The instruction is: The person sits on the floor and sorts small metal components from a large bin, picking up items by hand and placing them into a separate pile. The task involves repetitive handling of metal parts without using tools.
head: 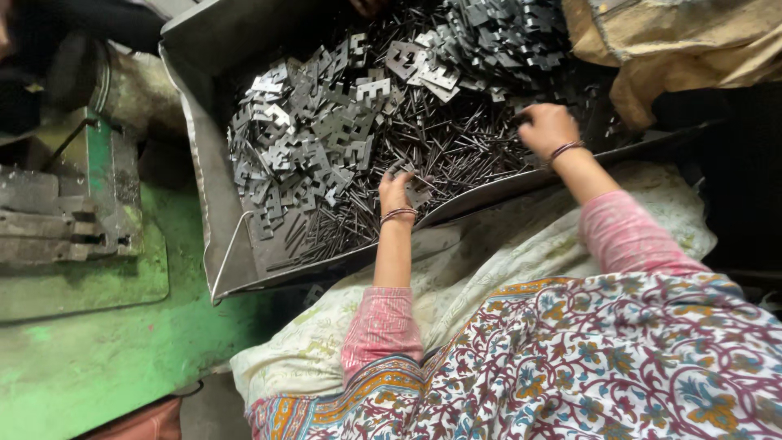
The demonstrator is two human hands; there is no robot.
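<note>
Thin metal pins (456, 134) and flat metal pieces (318, 130) fill the big metal tray (213, 220). The left hand (396, 191) pinches a flat piece. The right hand (547, 126) rests on the pins, fingers curled; I cannot tell what it holds.

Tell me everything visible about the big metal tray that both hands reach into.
The metal tray is a wide, shallow, grey sheet-metal pan with raised, worn walls and a bent near corner. It sits tilted between a green machine base and the person's cloth-covered lap. It holds a heap of thin dark metal rods and flat, notched metal stampings. The left hand and the right hand both rest in the rods. Brown sacking overlaps its far right side.
</note>
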